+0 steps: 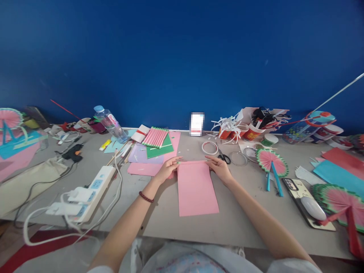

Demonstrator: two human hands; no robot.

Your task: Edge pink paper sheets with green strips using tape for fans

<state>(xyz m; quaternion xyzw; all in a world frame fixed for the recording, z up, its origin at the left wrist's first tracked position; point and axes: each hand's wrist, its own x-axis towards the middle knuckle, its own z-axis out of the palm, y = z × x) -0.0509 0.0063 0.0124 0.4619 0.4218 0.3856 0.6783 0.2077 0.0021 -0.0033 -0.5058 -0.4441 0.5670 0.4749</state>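
A pink sheet of paper [196,189] lies flat on the grey table [244,216] straight in front of me. My left hand [167,168] pinches its far left corner, fingers pressed together on the top edge. My right hand [219,167] holds the far right corner the same way. A thin green strip runs along that far edge between my fingertips. A red bead bracelet circles my left wrist.
A white power strip [93,189] with cables lies at the left. Black scissors [224,157] and tape rings sit behind my right hand. Pleated pink and green paper [156,137], a water bottle [111,124], watermelon paper fans [272,163] and a phone [308,203] surround the sheet.
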